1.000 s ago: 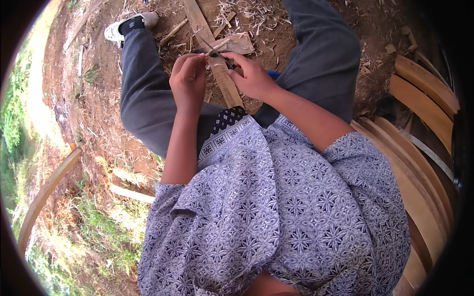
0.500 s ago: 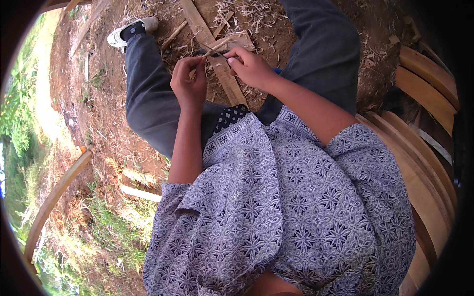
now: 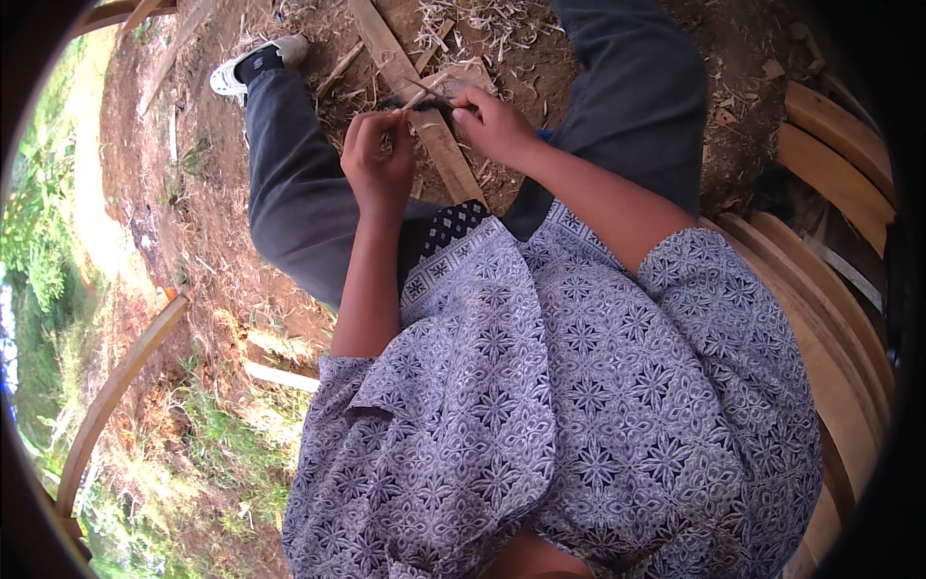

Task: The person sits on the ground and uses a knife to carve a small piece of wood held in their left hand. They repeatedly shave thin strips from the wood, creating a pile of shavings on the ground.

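My left hand (image 3: 377,154) is closed, its thumb and fingers pinching the near end of a thin pale stick (image 3: 422,95). The stick slants up and to the right, over a wooden plank (image 3: 451,159) on the ground. To the right, my right hand (image 3: 490,125) is closed round a thin, dark, knife-like tool (image 3: 429,92); its handle is mostly hidden by the fingers. The narrow end of this tool points up and left and crosses the stick; whether they touch is hard to tell. A dark patch (image 3: 417,103) shows just behind the stick.
Wood shavings (image 3: 492,24) and offcuts litter the brown soil between my legs. A flat board piece (image 3: 473,75) lies beside the plank. Curved-looking stacked boards (image 3: 810,299) stand close on my right. At left, a wooden pole (image 3: 116,396) rises near grass.
The right hand and its tool have shifted slightly right. The tool's narrow end now points more up and left across the stick. My left hand has moved slightly right, still pinching the stick.
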A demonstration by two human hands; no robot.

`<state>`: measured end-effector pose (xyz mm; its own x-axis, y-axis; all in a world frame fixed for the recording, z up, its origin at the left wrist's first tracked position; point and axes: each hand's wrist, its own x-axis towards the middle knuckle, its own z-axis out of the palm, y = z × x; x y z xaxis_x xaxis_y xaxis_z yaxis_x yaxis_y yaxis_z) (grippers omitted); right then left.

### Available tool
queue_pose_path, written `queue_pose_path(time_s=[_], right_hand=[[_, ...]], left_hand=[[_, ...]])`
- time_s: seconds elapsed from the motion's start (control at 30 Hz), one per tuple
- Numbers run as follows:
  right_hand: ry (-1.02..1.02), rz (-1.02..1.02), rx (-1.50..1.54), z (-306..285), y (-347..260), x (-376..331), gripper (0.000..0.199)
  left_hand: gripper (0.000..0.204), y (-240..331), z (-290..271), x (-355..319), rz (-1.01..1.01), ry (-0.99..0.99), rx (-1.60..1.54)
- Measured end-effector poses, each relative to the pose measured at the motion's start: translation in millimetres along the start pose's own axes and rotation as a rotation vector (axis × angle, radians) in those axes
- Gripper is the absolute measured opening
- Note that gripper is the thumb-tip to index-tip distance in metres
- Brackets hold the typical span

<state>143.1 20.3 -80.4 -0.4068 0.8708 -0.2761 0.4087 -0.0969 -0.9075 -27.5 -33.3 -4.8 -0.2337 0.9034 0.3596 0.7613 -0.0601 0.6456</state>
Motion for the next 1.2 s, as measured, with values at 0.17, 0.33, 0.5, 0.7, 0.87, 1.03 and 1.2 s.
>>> queue_pose_path(time_s=[0.17,0.33,0.5,0.7,0.87,1.03,1.2], right_hand=[[0.054,-0.019,0.003,6,17,9,0.026],[-0.083,0.033,0.126,-2,-20,-6,0.025],[-0.22,0.017,0.265,-5,-23,-11,0.022],[-0.2,0.095,0.228,-6,-4,-4,0.022],[-0.148,0.105,0.146,-20,-7,-8,0.027],[-0.253,0.146,0.012,-45,-28,-11,0.028],[-0.357,0.149,-0.15,-65,-30,-4,0.029]], left_hand=[[0.01,-3,2,6,-0.043,0.022,-0.036],[0.009,-5,-1,6,-0.005,0.037,-0.049],[0.012,-8,-3,0,0.033,0.001,-0.036],[0.013,-1,-3,-6,0.12,-0.117,-0.016],[0.013,2,6,-14,0.224,-0.246,-0.028],[0.018,7,9,-16,0.32,-0.311,0.01],[0.018,11,7,-18,0.326,-0.333,0.007]])
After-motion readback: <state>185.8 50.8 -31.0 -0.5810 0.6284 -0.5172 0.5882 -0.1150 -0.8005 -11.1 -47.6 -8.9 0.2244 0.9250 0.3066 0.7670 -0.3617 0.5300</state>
